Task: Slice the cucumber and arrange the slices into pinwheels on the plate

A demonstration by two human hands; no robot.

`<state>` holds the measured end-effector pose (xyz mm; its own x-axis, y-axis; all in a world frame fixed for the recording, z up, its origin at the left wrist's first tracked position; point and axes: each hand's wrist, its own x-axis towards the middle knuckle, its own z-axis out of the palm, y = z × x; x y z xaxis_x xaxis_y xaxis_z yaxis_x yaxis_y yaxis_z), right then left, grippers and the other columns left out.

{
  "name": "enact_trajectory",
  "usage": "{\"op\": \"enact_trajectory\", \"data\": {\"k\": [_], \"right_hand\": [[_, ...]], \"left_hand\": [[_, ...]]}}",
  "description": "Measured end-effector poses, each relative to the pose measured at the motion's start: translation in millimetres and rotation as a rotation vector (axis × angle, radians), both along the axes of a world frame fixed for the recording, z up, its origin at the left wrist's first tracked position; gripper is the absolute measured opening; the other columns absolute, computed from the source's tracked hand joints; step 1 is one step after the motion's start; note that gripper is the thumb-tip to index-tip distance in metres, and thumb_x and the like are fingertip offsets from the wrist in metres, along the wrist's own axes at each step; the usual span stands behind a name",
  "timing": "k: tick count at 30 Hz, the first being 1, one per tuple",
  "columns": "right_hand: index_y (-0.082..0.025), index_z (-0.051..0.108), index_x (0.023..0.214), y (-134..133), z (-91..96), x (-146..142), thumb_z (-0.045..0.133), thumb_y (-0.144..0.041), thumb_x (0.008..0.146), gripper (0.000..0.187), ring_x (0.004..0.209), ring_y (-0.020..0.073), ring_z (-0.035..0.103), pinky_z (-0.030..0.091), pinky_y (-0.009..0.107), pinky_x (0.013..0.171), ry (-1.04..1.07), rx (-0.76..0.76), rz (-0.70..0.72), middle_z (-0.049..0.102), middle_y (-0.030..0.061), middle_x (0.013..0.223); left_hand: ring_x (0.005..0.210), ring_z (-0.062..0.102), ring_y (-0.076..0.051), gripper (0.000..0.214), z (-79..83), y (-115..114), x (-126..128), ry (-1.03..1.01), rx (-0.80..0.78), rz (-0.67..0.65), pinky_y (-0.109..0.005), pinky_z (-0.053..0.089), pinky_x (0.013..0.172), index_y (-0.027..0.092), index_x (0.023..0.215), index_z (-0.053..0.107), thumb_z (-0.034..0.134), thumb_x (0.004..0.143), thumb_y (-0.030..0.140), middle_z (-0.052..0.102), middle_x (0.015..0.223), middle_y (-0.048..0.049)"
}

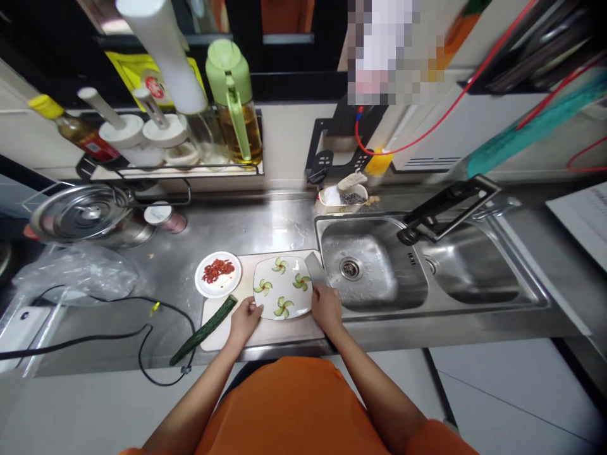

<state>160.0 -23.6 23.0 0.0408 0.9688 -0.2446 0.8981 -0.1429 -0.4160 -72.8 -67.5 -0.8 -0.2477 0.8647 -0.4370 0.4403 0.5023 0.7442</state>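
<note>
A white square plate (pixel 291 301) carries several pinwheels of green cucumber slices, each with a small red bit at its middle. My left hand (pixel 245 321) grips its lower left edge, thumb on the rim. On the right edge, my right hand (pixel 327 308) is closed with the fingers partly hidden. Below the plate is a pale cutting board (pixel 215 338). A knife blade (pixel 315 268) shows beside the plate's upper right corner; its handle is out of sight. Left of my left hand lies a cut cucumber (pixel 205 330), partly over the board. A round white plate (pixel 200 284) holds chopped red pieces.
A double steel sink (pixel 379 303) with a black faucet (pixel 439 212) is at the right. Seasoning jars and an oil bottle (pixel 234 107) stand on a rack behind. At the left are a lidded pot (pixel 126 230), a plastic bag (pixel 76 275) and a black cable (pixel 142 335).
</note>
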Motion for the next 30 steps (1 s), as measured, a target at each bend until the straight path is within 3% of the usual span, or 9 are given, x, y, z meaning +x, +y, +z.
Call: {"op": "enact_trajectory", "data": {"k": [5, 18, 30], "right_hand": [[-0.018, 0.065, 0.109, 1.3, -3.8, 1.3, 0.04, -0.015, 0.086, 0.034, 0.096, 0.0182, 0.057, 0.034, 0.027, 0.086, 0.024, -0.025, -0.022, 0.067, 0.008, 0.102], [-0.019, 0.067, 0.104, 4.1, -9.4, 1.8, 0.042, -0.013, 0.083, 0.033, 0.094, 0.0177, 0.058, 0.033, 0.027, 0.088, 0.053, -0.019, -0.039, 0.068, 0.0074, 0.102], [-0.017, 0.068, 0.1, 8.8, -4.6, 0.5, 0.04, -0.015, 0.081, 0.034, 0.09, 0.0181, 0.06, 0.038, 0.028, 0.086, 0.162, 0.017, -0.077, 0.069, 0.007, 0.1]], "left_hand": [[0.052, 0.057, -0.014, 0.028, -2.2, 4.8, 2.2, -0.12, -0.046, 0.076, -0.025, 0.042, 0.059, 0.017, 0.089, 0.061, 0.057, 0.07, 0.038, 0.06, 0.056, 0.0036], [0.05, 0.055, -0.011, 0.035, -18.6, 2.4, 8.3, -0.448, -0.061, 0.199, -0.023, 0.045, 0.053, 0.017, 0.091, 0.054, 0.063, 0.063, 0.036, 0.061, 0.06, 0.0053], [0.046, 0.051, -0.009, 0.031, 2.2, 12.8, 5.0, -0.505, -0.059, 0.217, -0.022, 0.043, 0.049, 0.018, 0.087, 0.052, 0.063, 0.06, 0.03, 0.058, 0.055, 0.0062]]}}
